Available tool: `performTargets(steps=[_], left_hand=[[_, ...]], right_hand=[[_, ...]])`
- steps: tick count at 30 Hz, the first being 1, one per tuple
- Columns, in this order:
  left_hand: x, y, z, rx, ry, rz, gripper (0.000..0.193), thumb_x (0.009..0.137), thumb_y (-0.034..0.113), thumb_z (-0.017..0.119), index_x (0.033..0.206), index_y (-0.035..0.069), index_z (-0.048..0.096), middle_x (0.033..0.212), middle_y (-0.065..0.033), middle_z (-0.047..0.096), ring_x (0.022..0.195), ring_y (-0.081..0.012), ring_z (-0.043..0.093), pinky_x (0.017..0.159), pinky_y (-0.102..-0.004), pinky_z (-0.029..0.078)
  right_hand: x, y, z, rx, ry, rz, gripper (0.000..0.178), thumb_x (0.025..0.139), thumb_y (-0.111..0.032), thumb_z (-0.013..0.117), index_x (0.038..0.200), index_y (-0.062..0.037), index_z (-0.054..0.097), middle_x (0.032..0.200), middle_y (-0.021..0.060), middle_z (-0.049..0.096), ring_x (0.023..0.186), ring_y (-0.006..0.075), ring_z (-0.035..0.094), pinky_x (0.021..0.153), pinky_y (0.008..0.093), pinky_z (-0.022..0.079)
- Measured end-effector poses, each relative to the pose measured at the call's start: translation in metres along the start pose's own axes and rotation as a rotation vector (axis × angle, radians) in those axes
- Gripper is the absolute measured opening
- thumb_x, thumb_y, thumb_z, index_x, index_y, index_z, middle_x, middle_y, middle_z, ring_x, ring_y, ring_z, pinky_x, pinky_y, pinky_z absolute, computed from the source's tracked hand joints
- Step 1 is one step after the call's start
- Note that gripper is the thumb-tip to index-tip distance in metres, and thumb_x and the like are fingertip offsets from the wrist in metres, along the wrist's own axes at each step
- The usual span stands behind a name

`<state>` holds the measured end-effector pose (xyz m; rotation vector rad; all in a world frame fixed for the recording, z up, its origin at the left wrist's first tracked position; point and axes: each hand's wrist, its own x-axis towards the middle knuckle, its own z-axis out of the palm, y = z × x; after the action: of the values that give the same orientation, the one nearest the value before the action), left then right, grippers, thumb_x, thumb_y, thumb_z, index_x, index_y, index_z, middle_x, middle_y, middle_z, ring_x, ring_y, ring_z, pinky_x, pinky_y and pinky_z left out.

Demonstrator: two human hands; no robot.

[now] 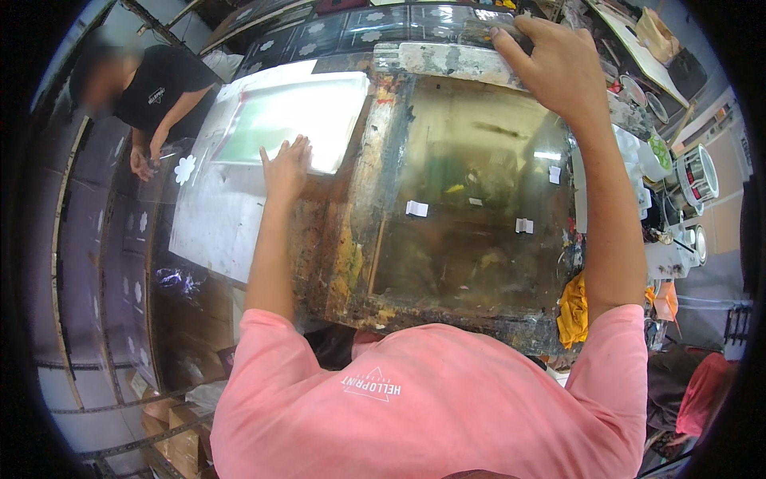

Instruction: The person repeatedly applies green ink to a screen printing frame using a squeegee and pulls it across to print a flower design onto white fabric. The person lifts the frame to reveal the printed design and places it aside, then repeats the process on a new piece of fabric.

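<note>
My left hand (287,166) lies with its fingers stretched and spread on a stack of clear, glossy plastic sheets (263,120). The stack rests on a large white board (219,211). At the far right, my right hand (556,65) is raised beside the far edge of the work table, thumb and fingers bent together. Whatever it grips is hard to make out; a pale, ink-stained bar (455,65) runs just below and left of it. Between my arms is a glass-like tabletop (463,255) in a paint-stained wooden frame (343,271). Small folded white tabs (416,209) are stuck on the glass.
A co-worker in a dark shirt (171,84) stands at the far left, handling a clear sheet with a white flower shape (185,169). Dark printed sheets (371,28) line the far side. A yellow cloth (573,311) and tubs (698,177) are on the right.
</note>
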<state>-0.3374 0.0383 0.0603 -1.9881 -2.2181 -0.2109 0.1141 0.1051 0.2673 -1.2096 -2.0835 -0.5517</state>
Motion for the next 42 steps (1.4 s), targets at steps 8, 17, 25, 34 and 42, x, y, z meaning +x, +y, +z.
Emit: performTargets(steps=[8,17,25,34,42], left_hand=[[0.026,0.031,-0.081,-0.227,0.075,0.133,0.050,0.113,0.039,0.040,0.120,0.003,0.075,0.114,-0.0209,0.075,0.113,-0.0393,0.068,0.124,-0.0586,0.025],[-0.026,0.243,-0.003,-0.394,-0.188,0.371,0.062,0.108,0.055,0.040,0.130,0.005,0.069,0.132,-0.0223,0.067,0.130,-0.0338,0.061,0.123,-0.0659,0.019],[-0.072,0.349,0.043,-0.354,-0.087,0.656,0.130,0.070,0.101,0.048,0.158,0.005,0.046,0.166,-0.0277,0.033,0.156,-0.0468,0.026,0.120,-0.0754,-0.005],[-0.093,0.370,0.039,-0.422,-0.009,0.695,0.126,0.071,0.100,0.047,0.154,0.005,0.052,0.160,-0.0262,0.043,0.151,-0.0467,0.036,0.118,-0.0786,-0.004],[-0.093,0.367,0.042,-0.547,0.063,0.692,0.121,0.074,0.096,0.050,0.141,-0.004,0.060,0.152,-0.0298,0.050,0.145,-0.0481,0.043,0.118,-0.0799,0.000]], right_hand=[[0.006,-0.012,-0.016,0.036,-0.058,0.096,0.048,0.092,-0.045,0.059,0.077,-0.0015,0.073,0.077,0.0219,0.071,0.080,0.0401,0.070,0.084,0.0511,0.047],[0.012,-0.004,-0.011,0.045,-0.024,0.027,0.052,0.092,-0.048,0.059,0.075,-0.0010,0.074,0.075,0.0217,0.072,0.076,0.0392,0.070,0.083,0.0508,0.046],[0.014,-0.004,-0.010,0.097,-0.028,0.035,0.052,0.093,-0.045,0.056,0.073,0.0007,0.073,0.074,0.0224,0.071,0.074,0.0390,0.069,0.082,0.0499,0.046],[0.022,-0.004,-0.021,0.112,-0.093,0.065,0.056,0.096,-0.046,0.053,0.075,0.0013,0.073,0.076,0.0234,0.072,0.077,0.0410,0.070,0.090,0.0518,0.049],[0.026,0.001,-0.006,0.039,-0.093,0.088,0.056,0.096,-0.049,0.053,0.081,0.0006,0.075,0.081,0.0238,0.073,0.082,0.0404,0.070,0.089,0.0525,0.049]])
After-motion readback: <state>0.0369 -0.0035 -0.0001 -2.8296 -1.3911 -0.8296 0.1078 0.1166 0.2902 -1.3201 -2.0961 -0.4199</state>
